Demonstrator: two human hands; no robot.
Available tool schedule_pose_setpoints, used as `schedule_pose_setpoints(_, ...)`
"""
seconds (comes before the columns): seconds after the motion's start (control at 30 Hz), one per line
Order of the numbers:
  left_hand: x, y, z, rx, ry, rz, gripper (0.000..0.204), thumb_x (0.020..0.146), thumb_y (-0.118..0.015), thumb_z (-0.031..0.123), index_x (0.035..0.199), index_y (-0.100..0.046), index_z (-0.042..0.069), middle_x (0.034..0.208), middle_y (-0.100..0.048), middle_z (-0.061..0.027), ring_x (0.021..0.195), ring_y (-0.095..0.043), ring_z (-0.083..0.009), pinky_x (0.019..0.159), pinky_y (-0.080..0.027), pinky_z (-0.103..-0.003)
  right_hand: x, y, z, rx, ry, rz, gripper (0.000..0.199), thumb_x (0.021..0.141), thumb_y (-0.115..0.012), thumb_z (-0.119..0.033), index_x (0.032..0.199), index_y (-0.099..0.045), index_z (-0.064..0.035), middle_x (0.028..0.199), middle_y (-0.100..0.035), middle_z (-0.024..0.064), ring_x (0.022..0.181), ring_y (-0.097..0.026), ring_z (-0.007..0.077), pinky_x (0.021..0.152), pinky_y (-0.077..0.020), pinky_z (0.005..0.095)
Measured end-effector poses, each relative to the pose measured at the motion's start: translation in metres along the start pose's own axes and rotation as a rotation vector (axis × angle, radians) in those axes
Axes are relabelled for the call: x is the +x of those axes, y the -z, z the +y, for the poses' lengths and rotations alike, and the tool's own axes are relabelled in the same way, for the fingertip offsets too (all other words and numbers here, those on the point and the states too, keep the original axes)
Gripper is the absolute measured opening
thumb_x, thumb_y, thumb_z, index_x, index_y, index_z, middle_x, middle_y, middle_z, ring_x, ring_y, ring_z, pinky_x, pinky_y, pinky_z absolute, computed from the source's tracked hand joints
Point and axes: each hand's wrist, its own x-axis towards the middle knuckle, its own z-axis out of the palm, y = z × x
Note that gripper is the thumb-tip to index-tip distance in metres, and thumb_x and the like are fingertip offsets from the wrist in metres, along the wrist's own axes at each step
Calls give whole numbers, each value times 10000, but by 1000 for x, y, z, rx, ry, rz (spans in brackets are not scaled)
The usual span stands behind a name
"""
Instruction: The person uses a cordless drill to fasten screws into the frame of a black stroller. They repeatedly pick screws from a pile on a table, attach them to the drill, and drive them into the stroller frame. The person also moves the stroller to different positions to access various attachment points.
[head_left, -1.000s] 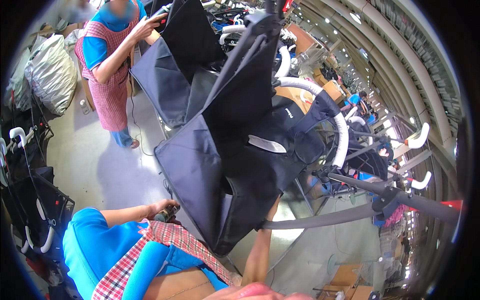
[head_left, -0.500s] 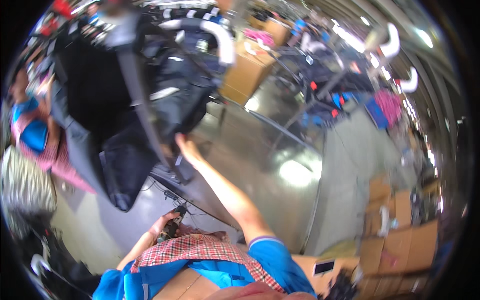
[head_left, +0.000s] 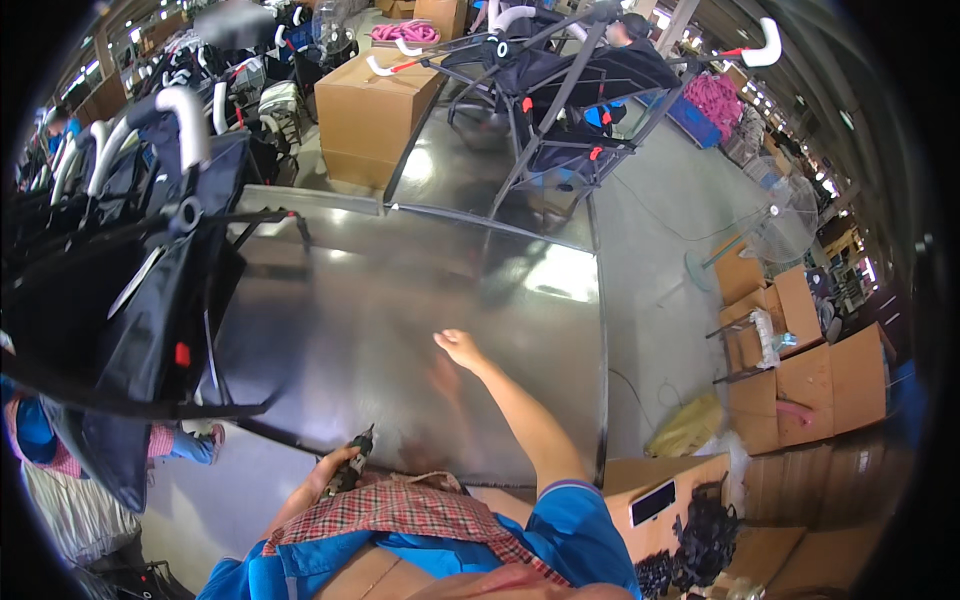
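Observation:
My left hand (head_left: 335,478) grips a small black hand tool (head_left: 356,458) at the near edge of a shiny metal table (head_left: 400,300). My right hand (head_left: 460,348) reaches out over the bare tabletop with its fingers apart and nothing in it. A stroller frame with black fabric (head_left: 130,300) and white curved handles (head_left: 185,120) lies on the table's left side, well apart from both hands. I wear a blue shirt and a checked apron (head_left: 400,510).
A large cardboard box (head_left: 375,110) stands behind the table, and another stroller frame (head_left: 570,90) sits at the far end. A floor fan (head_left: 785,225) and open cartons (head_left: 810,375) are on the right. Another person (head_left: 45,440) stands at the lower left.
My right hand has let go of the black stroller fabric and now hovers over the bare table. The stroller has shifted to the left of the view.

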Motion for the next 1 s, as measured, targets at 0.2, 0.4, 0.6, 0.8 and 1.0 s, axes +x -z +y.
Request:
schedule_pose_setpoints(0.2,39,-32,30,103,124,152,365,901,-577,252,1214,-451,113,829,-566,-130,646,-606,-216,577,-531,-322,92,119,73,248,5,285,304,916,-606,-444,824,-625,-156,684,-540,-67,568,-440,65,508,-367,249)
schedule_pose_setpoints(0.4,52,-79,39,2,149,448,386,906,-595,284,1211,-484,76,898,-569,-115,746,-644,-224,643,-548,-324,240,308,-3,674,57,592,454,852,-597,-605,721,-448,-196,620,-379,-67,487,-340,51,436,-252,218)
schedule_pose_setpoints(0.6,69,-90,36,-77,219,449,332,906,-590,323,1059,-536,34,798,-643,-138,731,-655,-237,693,-556,-338,328,410,-70,1102,210,696,826,720,-720,-635,1214,-508,-8,1138,-562,93,1171,-469,206,1093,-238,485)
schedule_pose_setpoints(0.8,75,-75,34,-63,217,297,385,932,-536,325,1169,-458,33,830,-640,-181,712,-650,-273,615,-545,-337,293,376,-47,1060,312,599,378,822,-748,-362,901,-576,-34,783,-597,49,699,-582,155,639,-508,336)
schedule_pose_setpoints(1.0,90,-54,29,-52,163,129,354,939,-522,332,1169,-490,65,843,-638,-205,658,-626,-277,527,-523,-320,103,231,-97,1043,401,759,276,865,-719,-303,885,-571,-72,750,-550,-6,634,-546,104,638,-447,251)
